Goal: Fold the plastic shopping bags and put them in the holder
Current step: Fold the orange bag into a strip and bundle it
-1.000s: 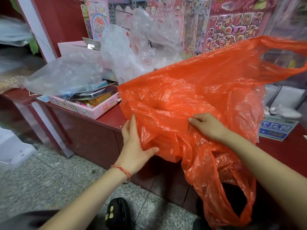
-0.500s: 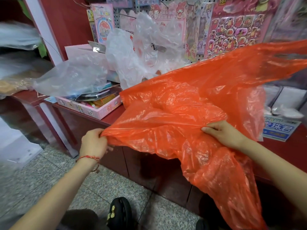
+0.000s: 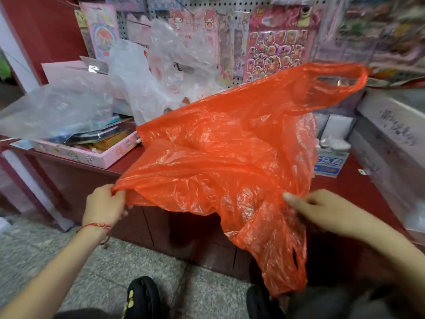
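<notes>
Behind orange bag [image 3: 230,162]: blue card [image 3: 328,164], Chinese txt.

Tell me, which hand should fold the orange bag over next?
Probably the left hand: it grips a corner of the orange bag, while the right hand shows no clear grip.

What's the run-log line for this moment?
orange bag: unfolded, spread above red counter, one handle hanging | left hand: pinches its corner | right hand: at its right edge, grip unclear
</notes>
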Tool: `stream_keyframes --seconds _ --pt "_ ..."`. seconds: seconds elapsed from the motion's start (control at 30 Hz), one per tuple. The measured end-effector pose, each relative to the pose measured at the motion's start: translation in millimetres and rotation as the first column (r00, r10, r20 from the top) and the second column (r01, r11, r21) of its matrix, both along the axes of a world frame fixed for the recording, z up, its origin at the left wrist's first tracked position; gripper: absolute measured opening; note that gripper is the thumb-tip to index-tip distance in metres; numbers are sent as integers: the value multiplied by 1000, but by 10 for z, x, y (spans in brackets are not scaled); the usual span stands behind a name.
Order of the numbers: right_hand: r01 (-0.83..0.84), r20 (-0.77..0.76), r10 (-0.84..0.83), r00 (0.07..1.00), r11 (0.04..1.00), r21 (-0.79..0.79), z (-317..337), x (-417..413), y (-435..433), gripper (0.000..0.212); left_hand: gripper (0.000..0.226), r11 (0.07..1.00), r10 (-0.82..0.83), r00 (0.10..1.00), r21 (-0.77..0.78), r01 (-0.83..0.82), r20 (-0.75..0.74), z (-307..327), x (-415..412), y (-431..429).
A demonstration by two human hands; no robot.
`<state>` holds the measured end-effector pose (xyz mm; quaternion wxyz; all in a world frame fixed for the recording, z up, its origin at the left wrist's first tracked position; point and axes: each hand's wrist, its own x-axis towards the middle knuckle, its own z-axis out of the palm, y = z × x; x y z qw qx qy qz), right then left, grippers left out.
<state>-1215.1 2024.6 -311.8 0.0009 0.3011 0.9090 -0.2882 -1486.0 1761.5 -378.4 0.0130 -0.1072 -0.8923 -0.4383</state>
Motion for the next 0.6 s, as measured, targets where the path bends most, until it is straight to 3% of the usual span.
stream_keyframes --seconds 0.07,0.2,0.3,0.37,0.43,0.47,0.53,0.6 --pt "-19 79 36 996 979 -201 -158 97 -149 64 37 1000 -8 1000 -17 9 1 -6 28 0" --pt "14 -137 -106 985 835 -551 -411 -24 -198 27 37 999 -20 999 -26 21 31 -4 102 6" --pt "112 -134 -238 962 790 -603 -459 -75 -96 12 36 999 -32 998 -41 34 46 -10 140 -29" --pt "136 -179 -225 958 903 -409 -360 -17 144 7 34 998 -18 998 -52 22 63 17 105 -97" --pt "169 -173 -160 972 985 40 -177 68 479 11 33 997 5 997 -74 1 81 45 29 -192" --pt "210 -142 -181 973 951 226 -70 114 610 21 31 996 17 996 -90 -9 93 57 5 -238" --pt "257 -140 -218 966 868 425 90 202 747 38 27 990 30 993 -142 -13 114 69 -16 -301" --pt "278 -170 -220 961 778 563 209 231 808 25 27 984 23 992 -179 0 126 49 -28 -322"
